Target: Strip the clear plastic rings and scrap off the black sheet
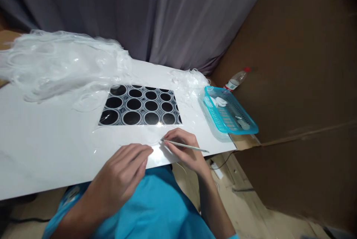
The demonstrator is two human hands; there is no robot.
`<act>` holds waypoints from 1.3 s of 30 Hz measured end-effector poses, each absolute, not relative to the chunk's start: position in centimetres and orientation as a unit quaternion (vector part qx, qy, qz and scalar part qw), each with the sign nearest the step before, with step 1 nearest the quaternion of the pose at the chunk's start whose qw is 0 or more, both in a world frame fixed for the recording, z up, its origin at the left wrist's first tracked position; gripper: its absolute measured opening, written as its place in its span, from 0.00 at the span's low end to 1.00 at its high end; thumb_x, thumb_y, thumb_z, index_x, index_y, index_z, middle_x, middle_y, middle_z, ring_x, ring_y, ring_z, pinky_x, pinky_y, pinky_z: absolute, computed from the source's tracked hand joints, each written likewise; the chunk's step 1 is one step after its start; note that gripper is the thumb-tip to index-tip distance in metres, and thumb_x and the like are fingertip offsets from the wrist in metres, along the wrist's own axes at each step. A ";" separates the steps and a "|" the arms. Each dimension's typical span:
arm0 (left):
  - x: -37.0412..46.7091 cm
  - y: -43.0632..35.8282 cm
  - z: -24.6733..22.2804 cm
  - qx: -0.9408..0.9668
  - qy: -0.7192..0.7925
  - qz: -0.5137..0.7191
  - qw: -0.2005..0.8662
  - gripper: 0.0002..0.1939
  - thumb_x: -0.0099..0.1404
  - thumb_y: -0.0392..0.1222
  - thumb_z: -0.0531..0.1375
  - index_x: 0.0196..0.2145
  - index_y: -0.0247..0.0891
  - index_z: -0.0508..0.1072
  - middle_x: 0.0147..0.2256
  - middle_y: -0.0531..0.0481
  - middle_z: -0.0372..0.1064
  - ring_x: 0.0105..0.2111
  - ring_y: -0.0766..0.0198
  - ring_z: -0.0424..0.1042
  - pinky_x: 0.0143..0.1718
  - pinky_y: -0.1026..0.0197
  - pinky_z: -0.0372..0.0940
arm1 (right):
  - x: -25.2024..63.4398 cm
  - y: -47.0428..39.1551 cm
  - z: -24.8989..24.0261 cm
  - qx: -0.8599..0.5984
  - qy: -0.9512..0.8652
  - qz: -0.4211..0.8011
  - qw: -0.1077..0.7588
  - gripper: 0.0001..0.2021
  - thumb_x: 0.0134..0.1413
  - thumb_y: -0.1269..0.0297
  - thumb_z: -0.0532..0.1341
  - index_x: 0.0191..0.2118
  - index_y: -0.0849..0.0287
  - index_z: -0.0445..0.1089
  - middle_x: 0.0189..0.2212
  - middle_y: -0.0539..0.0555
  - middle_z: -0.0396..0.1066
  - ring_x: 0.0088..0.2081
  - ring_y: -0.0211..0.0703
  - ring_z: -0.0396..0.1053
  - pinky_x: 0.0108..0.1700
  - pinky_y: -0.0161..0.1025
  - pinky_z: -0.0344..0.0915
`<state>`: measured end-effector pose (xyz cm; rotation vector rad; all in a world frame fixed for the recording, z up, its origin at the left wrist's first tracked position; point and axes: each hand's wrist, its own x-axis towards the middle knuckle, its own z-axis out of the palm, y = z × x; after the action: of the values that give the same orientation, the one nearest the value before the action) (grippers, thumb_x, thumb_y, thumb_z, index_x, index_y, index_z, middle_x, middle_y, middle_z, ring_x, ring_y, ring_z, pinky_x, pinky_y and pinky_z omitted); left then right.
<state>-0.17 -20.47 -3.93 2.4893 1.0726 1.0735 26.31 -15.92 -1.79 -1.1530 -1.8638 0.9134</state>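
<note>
My right hand [184, 146] is closed around a thin, pale pen-like tool [189, 146]. Its dark tip points left, just above the white table top [69, 146]. To its left, my left hand [125, 168] has its fingers held together and bent down at the table's near edge. Whatever those fingertips may pinch is hidden; a faint clear curved outline shows on the table between the hands. Beyond them lies a dark sheet patterned with black circles [142, 105].
A large heap of clear, curly plastic strips [69, 60] covers the back left. A smaller clear pile [191, 79] lies behind the sheet. On the right stands a blue basket [223, 120] with white pieces inside. A red-capped bottle [236, 80] leans beyond it, beside a brown cardboard panel [301, 64].
</note>
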 end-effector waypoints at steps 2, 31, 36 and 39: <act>0.1 -21.7 -4.2 0.858 0.348 0.354 0.132 0.21 0.82 0.33 0.54 0.68 0.38 0.73 0.58 0.42 0.78 0.60 0.54 0.76 0.61 0.49 0.74 | 25.4 -15.8 -1.7 -0.442 -0.732 0.361 0.371 0.06 0.72 0.58 0.69 0.45 0.53 0.81 0.46 0.57 0.82 0.47 0.51 0.80 0.50 0.47 0.77; 0.9 -22.1 -6.0 0.865 0.432 0.254 -0.005 0.22 0.83 0.37 0.55 0.69 0.36 0.72 0.68 0.40 0.72 0.68 0.48 0.70 0.71 0.43 0.62 | 23.9 -15.2 -2.0 -0.425 -0.735 0.388 0.358 0.04 0.71 0.61 0.69 0.42 0.52 0.82 0.46 0.56 0.83 0.49 0.54 0.80 0.54 0.51 0.76; 1.1 -22.1 -5.9 0.859 0.444 0.254 -0.006 0.22 0.83 0.38 0.54 0.70 0.35 0.72 0.68 0.41 0.72 0.67 0.48 0.71 0.71 0.43 0.63 | 23.7 -15.3 -1.7 -0.421 -0.746 0.379 0.351 0.04 0.73 0.60 0.69 0.43 0.51 0.82 0.47 0.56 0.83 0.49 0.54 0.80 0.53 0.50 0.76; 1.2 -22.2 -5.8 0.857 0.452 0.248 -0.004 0.23 0.84 0.39 0.55 0.71 0.37 0.71 0.69 0.42 0.72 0.67 0.49 0.71 0.71 0.42 0.62 | 23.6 -15.3 -1.5 -0.409 -0.767 0.361 0.336 0.04 0.74 0.61 0.67 0.44 0.51 0.82 0.47 0.55 0.83 0.49 0.53 0.80 0.53 0.50 0.75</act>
<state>1.16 -22.18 -5.81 2.6989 1.4225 0.7815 23.64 -15.29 -1.48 -1.0676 -2.0004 0.9419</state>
